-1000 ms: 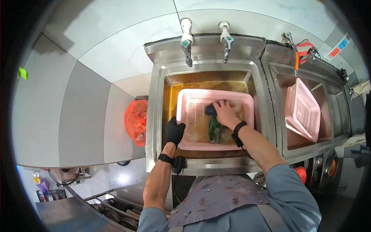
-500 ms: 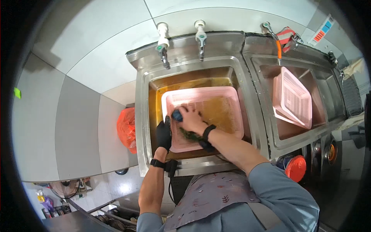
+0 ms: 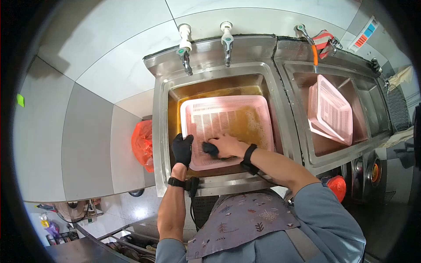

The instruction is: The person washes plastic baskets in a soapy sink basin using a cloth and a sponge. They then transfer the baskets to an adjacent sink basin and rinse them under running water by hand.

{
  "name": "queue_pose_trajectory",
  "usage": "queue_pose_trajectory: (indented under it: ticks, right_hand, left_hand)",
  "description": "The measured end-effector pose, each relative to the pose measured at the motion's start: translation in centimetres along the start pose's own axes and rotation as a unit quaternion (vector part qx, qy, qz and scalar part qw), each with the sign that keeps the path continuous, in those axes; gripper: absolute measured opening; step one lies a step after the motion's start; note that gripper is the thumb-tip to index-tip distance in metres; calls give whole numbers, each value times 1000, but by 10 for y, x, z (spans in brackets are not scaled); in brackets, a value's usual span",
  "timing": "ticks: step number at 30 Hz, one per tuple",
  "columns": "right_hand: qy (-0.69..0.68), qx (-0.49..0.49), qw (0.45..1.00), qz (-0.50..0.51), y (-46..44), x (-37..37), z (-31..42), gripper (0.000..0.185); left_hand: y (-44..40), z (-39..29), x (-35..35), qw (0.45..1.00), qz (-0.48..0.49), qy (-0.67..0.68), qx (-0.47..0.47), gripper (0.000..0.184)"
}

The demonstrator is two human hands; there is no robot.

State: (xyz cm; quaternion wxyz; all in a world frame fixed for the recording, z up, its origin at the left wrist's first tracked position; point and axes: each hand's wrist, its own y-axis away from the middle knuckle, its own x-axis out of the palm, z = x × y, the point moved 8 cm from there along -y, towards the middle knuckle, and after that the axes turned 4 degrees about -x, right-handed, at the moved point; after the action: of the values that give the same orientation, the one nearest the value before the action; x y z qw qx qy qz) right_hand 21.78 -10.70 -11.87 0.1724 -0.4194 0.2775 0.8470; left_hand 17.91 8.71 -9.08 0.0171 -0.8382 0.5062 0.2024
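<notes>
A pink plastic basket with slotted sides and floor sits in the left sink, tilted a little, with brownish water pooled over its right part. My left hand, in a black glove, is closed on the basket's left rim. Inside the basket, my bare right hand presses a dark pad against the slotted floor near the front. The fingers cover part of the pad, and its exact kind is unclear. Each wrist wears a black strap with a small device.
The steel sink holds brownish water, with two taps behind it. In the right sink, pink baskets lean under a tap with an orange hose. A red plastic bag stands left; a red-topped container is at right.
My right hand and the dark pad have moved toward me and slightly right across the basket floor. My left hand keeps the left rim, and the basket has shifted slightly left and toward the back.
</notes>
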Motion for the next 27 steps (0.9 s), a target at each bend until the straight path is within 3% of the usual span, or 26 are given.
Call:
queue_pose_trajectory:
  ticks: [4, 6, 7, 10, 12, 15, 18, 22, 25, 27]
  right_hand:
    - [35, -21, 999, 12, 26, -10, -36, 70]
    - [56, 31, 997, 45, 32, -24, -60, 52]
    - [56, 29, 997, 45, 31, -24, -75, 52]
    - [101, 49, 993, -32, 24, -50, -104, 55]
    - [122, 70, 962, -234, 41, -101, -108, 47]
    - [221, 61, 934, -274, 45, -119, -112, 41]
    - [242, 63, 941, -228, 44, -100, -113, 35]
    - [251, 114, 939, -205, 40, -69, -117, 31]
    - [249, 155, 937, -192, 44, -52, -103, 32]
    - [155, 176, 961, -150, 44, -37, -103, 33]
  left_hand:
    - [5, -7, -12, 997, -14, -66, 39, 25]
    - [2, -14, -8, 999, 0, 17, 41, 27]
    - [3, -14, -8, 999, -2, 16, 41, 27]
    - [8, -29, -10, 999, -9, 7, 49, 28]
    - [17, -49, -16, 992, -22, -120, 30, 27]
    - [13, -46, -15, 994, -30, -75, 79, 35]
    - [13, -44, -13, 988, -54, -81, 117, 34]
    - [9, -37, -7, 987, -50, -137, 71, 31]
    - [7, -29, -2, 992, -29, -91, 78, 30]
    - [-2, -2, 0, 998, -48, -6, 46, 26]
